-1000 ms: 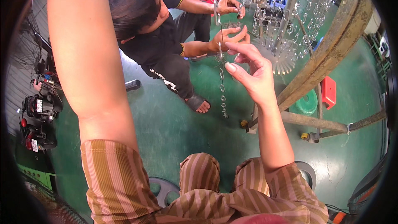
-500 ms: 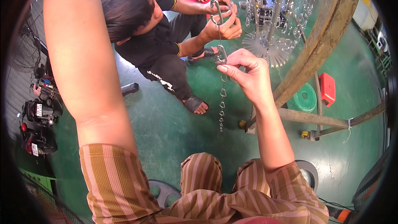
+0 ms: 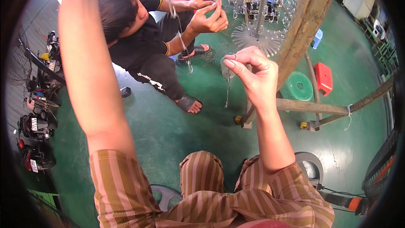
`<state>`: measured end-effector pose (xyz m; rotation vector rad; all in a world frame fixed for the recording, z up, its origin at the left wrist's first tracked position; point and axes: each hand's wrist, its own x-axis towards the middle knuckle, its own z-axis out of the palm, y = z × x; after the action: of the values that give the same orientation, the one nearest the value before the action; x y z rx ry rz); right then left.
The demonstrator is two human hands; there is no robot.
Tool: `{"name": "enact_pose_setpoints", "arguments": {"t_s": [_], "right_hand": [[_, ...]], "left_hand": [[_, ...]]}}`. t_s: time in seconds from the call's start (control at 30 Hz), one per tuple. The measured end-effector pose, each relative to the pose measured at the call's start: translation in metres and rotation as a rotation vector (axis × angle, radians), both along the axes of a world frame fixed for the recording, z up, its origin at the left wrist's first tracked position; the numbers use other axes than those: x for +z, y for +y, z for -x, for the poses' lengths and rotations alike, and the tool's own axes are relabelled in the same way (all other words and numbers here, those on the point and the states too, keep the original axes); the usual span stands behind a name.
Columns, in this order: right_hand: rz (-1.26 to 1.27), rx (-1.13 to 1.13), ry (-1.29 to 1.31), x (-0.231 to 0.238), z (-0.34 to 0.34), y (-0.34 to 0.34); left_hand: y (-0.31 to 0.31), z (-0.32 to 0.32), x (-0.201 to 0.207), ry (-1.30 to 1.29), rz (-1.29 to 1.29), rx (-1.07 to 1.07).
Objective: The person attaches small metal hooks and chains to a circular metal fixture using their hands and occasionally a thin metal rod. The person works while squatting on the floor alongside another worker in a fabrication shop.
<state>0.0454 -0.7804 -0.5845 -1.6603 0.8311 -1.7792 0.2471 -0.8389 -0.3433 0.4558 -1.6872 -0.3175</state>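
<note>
Pinching with thumb and forefinger almost together, the right hand has the curved top end of a thin metal chain in its grip, right of the frame's center. Below the fingertips the chain dangles freely, its long axis nearly upright and its lower tip pointing down over the green floor. Another string of metal hooks hangs at upper center, slanting down to the right, well apart from that grip. The left forearm runs past the upper edge, so I cannot tell its grip.
</note>
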Motion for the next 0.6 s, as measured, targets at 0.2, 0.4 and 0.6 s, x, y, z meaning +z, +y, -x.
{"name": "enact_pose_setpoints", "arguments": {"t_s": [0.2, 0.4, 0.6], "right_hand": [[0.109, -0.071, -0.024, 0.010, 0.015, 0.027], [0.207, -0.119, -0.105, 0.024, 0.022, 0.050], [0.262, -0.211, 0.036, 0.027, 0.033, 0.061]], "left_hand": [[-0.044, -0.005, -0.123, -0.018, -0.342, -0.001], [-0.064, 0.033, -0.233, -0.129, -0.444, -0.180], [-0.096, 0.072, -0.313, -0.086, -0.467, -0.272]]}}
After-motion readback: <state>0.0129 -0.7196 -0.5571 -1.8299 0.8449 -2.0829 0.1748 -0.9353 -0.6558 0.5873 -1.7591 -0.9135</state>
